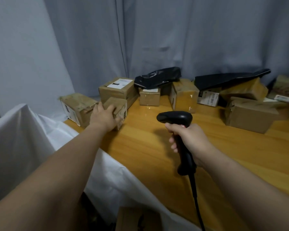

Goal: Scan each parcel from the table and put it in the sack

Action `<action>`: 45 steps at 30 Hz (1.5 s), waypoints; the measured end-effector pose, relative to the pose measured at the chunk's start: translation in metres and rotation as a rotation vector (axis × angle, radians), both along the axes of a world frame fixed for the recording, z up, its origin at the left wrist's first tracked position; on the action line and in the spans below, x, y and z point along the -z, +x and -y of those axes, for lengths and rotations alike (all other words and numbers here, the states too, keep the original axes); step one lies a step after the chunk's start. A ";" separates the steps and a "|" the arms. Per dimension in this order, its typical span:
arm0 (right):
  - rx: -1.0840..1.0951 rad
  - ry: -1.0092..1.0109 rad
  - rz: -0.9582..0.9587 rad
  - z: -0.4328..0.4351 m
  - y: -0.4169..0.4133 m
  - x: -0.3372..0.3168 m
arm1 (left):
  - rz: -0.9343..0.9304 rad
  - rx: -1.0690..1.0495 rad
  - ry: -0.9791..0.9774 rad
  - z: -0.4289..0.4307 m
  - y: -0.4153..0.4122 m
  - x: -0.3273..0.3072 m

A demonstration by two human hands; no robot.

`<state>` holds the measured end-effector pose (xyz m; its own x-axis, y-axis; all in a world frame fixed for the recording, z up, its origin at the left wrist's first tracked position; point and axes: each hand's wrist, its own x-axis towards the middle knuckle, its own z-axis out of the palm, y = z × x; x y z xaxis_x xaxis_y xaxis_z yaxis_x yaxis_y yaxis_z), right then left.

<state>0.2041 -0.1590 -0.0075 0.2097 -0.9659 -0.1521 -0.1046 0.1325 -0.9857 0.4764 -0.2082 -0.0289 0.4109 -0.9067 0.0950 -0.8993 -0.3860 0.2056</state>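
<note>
The left hand (105, 117) reaches far left and grips a small box (118, 108), fingers over its top and thumb against its near right side. The box sits on the surface (148, 147) near the left edge. The right hand (190, 140) is clamped round the handle of a black scanner (174, 117), held above the surface with its head pointing left toward the box. Its cable (196, 200) hangs down to the near edge. The hands are well apart. Just left of the held box lies a torn box (75, 106), and a labelled box (117, 90) stands just behind it. More parcels (183, 95) and two black bags (157, 77) crowd the far side to the right. The white sack (23, 139) drapes along the left of the surface, with a carton (137, 219) showing below its folds at the near edge. A grey curtain (157, 30) hangs behind.
</note>
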 end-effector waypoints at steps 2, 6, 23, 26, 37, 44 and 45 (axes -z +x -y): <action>0.001 0.008 0.018 -0.001 0.000 0.002 | -0.051 0.011 -0.064 0.001 -0.005 0.001; 0.012 -0.019 0.018 -0.012 -0.006 0.002 | -0.152 0.095 -0.142 -0.011 -0.023 -0.004; 0.249 -0.301 0.048 -0.184 -0.166 0.009 | -0.491 0.764 0.212 -0.153 -0.220 -0.074; 0.294 -0.249 0.107 -0.207 -0.178 0.021 | -0.381 0.803 0.013 -0.164 -0.255 -0.058; 0.260 -0.254 -0.017 -0.239 -0.184 0.054 | -0.238 0.601 -0.028 -0.197 -0.246 -0.021; 0.326 -0.233 -0.033 -0.241 -0.181 0.064 | -0.820 0.618 -0.208 -0.193 -0.241 0.019; 0.332 -0.228 -0.042 -0.240 -0.181 0.065 | -0.817 0.633 -0.201 -0.191 -0.240 0.022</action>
